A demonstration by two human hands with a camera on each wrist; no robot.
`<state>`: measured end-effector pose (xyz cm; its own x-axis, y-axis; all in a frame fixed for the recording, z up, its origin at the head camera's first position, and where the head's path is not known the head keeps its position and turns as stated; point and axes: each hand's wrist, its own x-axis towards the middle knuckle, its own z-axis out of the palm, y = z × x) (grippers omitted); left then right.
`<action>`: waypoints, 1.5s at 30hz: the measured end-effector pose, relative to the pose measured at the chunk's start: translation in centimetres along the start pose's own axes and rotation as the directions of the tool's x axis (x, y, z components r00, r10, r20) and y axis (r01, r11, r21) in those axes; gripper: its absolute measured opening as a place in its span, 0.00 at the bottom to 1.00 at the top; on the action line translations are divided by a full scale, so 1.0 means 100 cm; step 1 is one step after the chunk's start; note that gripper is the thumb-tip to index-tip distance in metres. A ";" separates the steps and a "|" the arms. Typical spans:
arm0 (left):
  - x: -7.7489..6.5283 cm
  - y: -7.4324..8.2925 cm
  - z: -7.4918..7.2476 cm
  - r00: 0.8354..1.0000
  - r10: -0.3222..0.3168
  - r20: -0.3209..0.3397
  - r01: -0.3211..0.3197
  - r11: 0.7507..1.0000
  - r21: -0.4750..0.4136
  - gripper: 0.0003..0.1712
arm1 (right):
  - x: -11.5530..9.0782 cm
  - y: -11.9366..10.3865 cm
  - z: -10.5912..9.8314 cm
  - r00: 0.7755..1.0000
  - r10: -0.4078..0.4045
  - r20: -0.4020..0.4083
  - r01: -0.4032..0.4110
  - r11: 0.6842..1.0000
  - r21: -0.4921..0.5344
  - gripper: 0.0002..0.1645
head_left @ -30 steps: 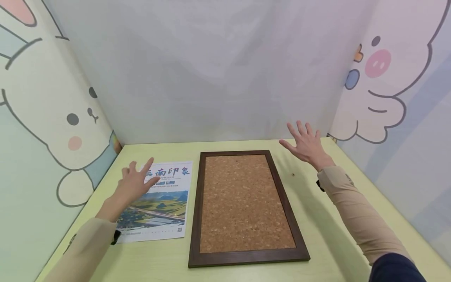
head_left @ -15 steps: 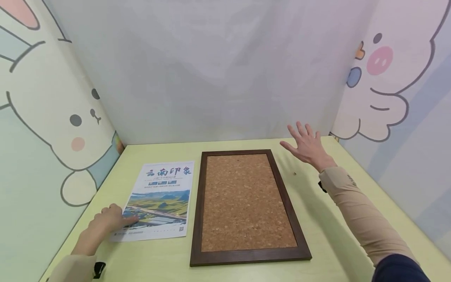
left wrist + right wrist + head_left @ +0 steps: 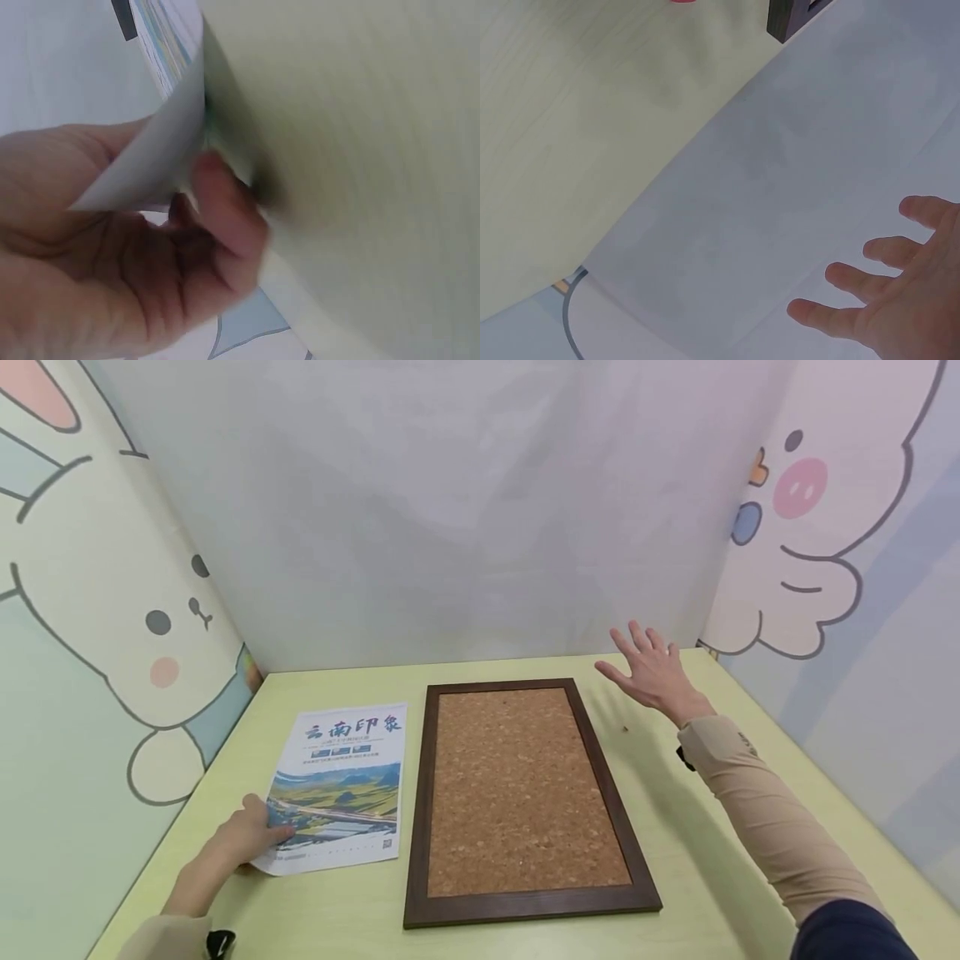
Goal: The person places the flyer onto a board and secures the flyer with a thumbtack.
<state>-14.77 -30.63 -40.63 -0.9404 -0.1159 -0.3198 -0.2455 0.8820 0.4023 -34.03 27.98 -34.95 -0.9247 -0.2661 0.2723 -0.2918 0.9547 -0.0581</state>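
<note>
A printed poster (image 3: 333, 785) with a landscape picture and large blue characters lies at the left of the table. My left hand (image 3: 243, 835) pinches its near left corner, thumb on top and fingers curled beneath. In the left wrist view, the lifted corner of the paper (image 3: 161, 142) bends up between the thumb and the curled fingers of the left hand (image 3: 142, 247). To the right of the poster lies a corkboard (image 3: 525, 785) with a dark brown frame. Beyond its right side my right hand (image 3: 652, 675) hovers above the table with fingers spread, holding nothing.
A tiny dark speck (image 3: 626, 728) is on the table (image 3: 675, 827) to the right of the corkboard. A grey-white wall (image 3: 450, 527) rises at the back. Side panels carry a cartoon rabbit (image 3: 112, 635) and a pink-nosed cartoon animal (image 3: 817, 552).
The left hand has come down and back from above the poster to its near left corner, and now lifts that corner. The right hand has stayed about where it was.
</note>
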 end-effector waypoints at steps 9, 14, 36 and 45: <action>0.006 -0.008 0.002 0.992 0.081 -0.097 -0.091 0.990 -0.103 0.16 | -0.001 0.002 0.000 1.000 -0.006 -0.012 0.006 1.000 0.019 0.47; 0.006 -0.005 -0.005 0.973 0.097 -0.210 -0.136 0.975 -0.177 0.18 | -0.002 0.002 0.001 1.000 -0.008 -0.022 0.008 1.000 0.015 0.47; 0.000 0.071 0.022 0.984 0.009 -0.178 -0.125 0.747 -0.653 0.25 | -0.006 0.004 -0.004 1.000 -0.005 0.016 0.004 0.999 0.046 0.47; -0.003 0.116 0.053 0.983 0.053 -0.173 -0.164 0.666 -0.728 0.19 | -0.010 0.009 -0.001 0.999 -0.031 0.018 0.029 0.997 0.072 0.42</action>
<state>-16.09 -17.96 -40.45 -0.9787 -0.1461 -0.1443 -0.1801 0.2736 0.9448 -33.38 29.15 -35.17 -0.9196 -0.2975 0.2564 -0.3356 0.9344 -0.1193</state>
